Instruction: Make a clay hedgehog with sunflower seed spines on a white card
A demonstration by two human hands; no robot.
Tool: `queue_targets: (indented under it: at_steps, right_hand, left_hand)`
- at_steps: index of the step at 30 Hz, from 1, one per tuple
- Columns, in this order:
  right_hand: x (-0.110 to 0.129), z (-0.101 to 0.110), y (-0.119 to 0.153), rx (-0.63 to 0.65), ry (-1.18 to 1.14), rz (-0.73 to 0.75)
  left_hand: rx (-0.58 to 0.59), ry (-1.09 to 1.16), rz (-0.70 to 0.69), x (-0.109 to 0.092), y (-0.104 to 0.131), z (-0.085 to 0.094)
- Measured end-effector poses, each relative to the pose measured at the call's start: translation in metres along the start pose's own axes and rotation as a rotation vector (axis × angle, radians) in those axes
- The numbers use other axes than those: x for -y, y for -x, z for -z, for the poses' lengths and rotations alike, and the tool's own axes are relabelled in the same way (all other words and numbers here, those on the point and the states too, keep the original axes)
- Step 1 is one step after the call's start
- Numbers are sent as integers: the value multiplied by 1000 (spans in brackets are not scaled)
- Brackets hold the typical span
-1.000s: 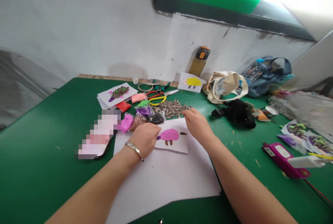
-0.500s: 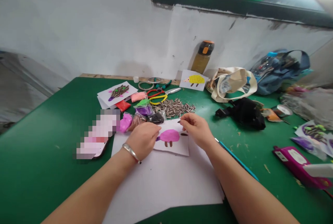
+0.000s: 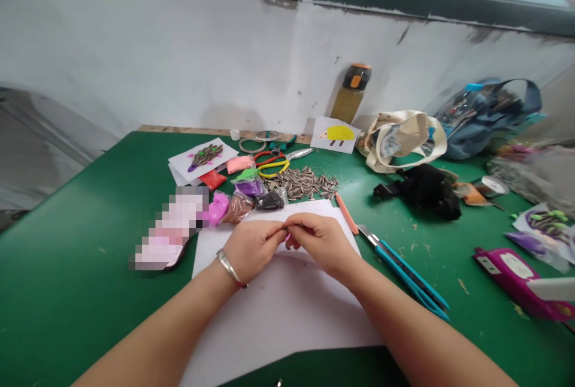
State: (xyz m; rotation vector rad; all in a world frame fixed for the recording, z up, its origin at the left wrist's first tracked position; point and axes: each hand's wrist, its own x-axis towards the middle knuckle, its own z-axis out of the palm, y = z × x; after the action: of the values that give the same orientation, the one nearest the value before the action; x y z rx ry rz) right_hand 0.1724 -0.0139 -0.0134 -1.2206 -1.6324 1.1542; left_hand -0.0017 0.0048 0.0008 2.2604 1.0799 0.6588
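Left hand [image 3: 250,249] and right hand [image 3: 321,244] pinched narrow, tip to tip, grip contents unclear, above smooth white paper [image 3: 287,309], striped teardrop sunflower seeds [image 3: 305,184] heaped on green desk [image 3: 90,219]

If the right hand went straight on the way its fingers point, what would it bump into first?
Probably the left hand: it seems to be touching the right hand, though depth there is hard to judge.
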Motion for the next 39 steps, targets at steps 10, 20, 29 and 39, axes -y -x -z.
queue_targets:
  at_steps: [10, 20, 29, 39]
  right_hand:
    - [-6, 4, -3, -93, -151, -161]
    - [-6, 7, -4, -3, 243, 24]
    - [-10, -2, -9, 60, 535, 214]
    - [-21, -10, -16, 16, 624, 355]
  left_hand:
    - [-67, -158, 214, 14, -2, 6]
    - [-49, -178, 239, 17, -4, 4]
    - [-44, -216, 204, 18, -4, 3]
    - [-56, -193, 221, 21, -4, 1]
